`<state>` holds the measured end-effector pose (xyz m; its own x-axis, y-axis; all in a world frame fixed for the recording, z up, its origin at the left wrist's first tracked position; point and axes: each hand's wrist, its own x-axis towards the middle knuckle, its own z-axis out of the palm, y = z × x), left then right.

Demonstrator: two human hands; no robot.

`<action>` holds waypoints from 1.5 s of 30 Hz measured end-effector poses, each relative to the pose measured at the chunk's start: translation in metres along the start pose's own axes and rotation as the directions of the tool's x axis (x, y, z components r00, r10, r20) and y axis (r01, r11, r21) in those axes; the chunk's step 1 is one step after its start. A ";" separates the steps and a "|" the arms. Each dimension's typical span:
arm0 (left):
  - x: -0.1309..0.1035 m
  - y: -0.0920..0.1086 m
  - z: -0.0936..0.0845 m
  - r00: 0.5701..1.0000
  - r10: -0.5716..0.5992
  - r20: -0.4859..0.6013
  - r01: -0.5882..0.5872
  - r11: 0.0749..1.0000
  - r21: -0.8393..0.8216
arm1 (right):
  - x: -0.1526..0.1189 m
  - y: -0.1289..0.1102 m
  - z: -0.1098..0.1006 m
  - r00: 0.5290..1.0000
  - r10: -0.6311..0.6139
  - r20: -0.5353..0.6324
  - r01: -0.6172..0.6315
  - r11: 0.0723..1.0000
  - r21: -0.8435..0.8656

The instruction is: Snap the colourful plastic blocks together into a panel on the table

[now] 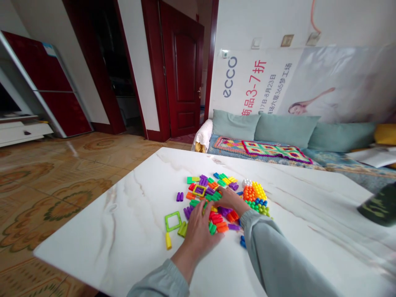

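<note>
A pile of colourful plastic sticks (218, 218), in purple, green, red, orange and yellow, lies on the white marbled table (130, 243). My left hand (198, 225) rests at the near left of the pile, its thumb spread from its fingers and the fingertips among the sticks. Over the middle of the pile, my right hand (230, 199) has its fingers bent close together beside green sticks (213, 196); whatever lies between them is partly hidden. A yellow square frame (199, 190) sits just beyond my hands. Left of them lies a light green square frame (173, 221) by a yellow stick (168, 241).
Grouped balls (254, 193) in white, orange, yellow, green and blue sit right of the pile. A dark camouflage-patterned object (379, 205) stands at the table's right edge. Behind the table is a sofa with cushions (286, 128); a red door (185, 70) stands farther back.
</note>
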<state>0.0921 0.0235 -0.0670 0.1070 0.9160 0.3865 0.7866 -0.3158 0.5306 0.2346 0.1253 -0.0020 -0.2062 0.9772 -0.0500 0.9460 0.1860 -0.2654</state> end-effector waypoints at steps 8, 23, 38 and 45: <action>-0.002 -0.003 0.001 0.999 0.050 -0.014 -0.050 0.999 -0.007 | -0.015 -0.024 0.017 0.979 0.164 -0.118 -0.156 0.985 0.074; 0.003 -0.015 0.006 0.965 0.205 -0.162 -0.207 0.978 0.001 | -0.054 -0.049 0.001 0.807 0.304 -0.506 0.167 0.705 0.690; -0.001 -0.012 0.004 0.983 0.158 -0.090 -0.152 0.986 0.067 | -0.104 -0.005 0.070 0.809 0.115 -0.577 -0.001 0.981 0.194; -0.001 -0.011 0.003 0.981 0.165 -0.106 -0.160 0.986 0.049 | -0.097 -0.011 0.067 0.807 0.053 -0.588 0.152 0.944 0.294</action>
<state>0.0850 0.0267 -0.0753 0.1701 0.8202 0.5462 0.7884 -0.4458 0.4240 0.2278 0.0216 -0.0588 0.0305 0.8588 0.5114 0.7879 0.2942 -0.5410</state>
